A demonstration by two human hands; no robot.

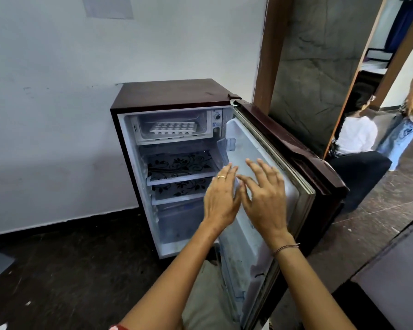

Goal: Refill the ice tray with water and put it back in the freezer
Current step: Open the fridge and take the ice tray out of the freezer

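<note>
With the ice tray (173,128) lying in the freezer box (172,126) at 12 o'clock, both empty hands, left hand (221,201) and right hand (265,198), fingers spread, should reach in and lift it level.

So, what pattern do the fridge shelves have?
Black floral swirls on the white fridge shelves, seen in the head view.

— What's the room like from where I'm looking?

— I see a pale wall (57,91), scuffed, with a grey rectangular patch (107,7) near its top. Below it runs a dark floor (69,270), dusty and speckled.

— And to the right?

— A brown wooden door frame (270,48) beside a grey stone-patterned panel (320,67). Past that I see a doorway (396,44) into a brighter room with blue curtains (401,27). A dark desk (396,282) edges in at lower right.
</note>
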